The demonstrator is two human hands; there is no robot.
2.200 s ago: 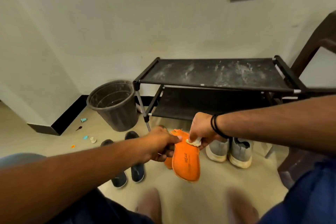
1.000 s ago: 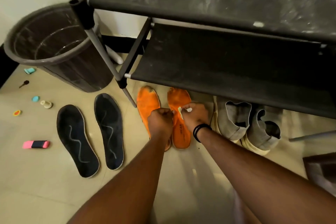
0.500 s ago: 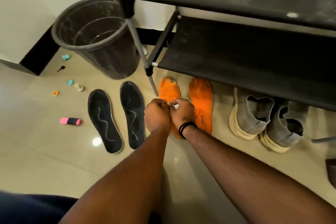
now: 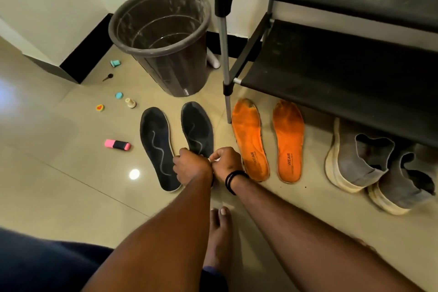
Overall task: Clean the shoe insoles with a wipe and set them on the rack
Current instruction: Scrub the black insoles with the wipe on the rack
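Two orange insoles lie side by side on the floor at the foot of the black rack. Two black insoles lie to their left. My left hand and my right hand meet over the heel of the right black insole, fingers curled. A small white wipe shows between their fingertips, mostly hidden. Which hand grips the insole cannot be made out.
A dark bin stands left of the rack. Grey shoes sit under the lower shelf. A pink and black marker and small caps lie on the tiles. My bare foot is below the hands.
The orange insole that I held and wiped now lies on the floor beside its pair. Both hands have moved left from the orange insoles to the right black insole.
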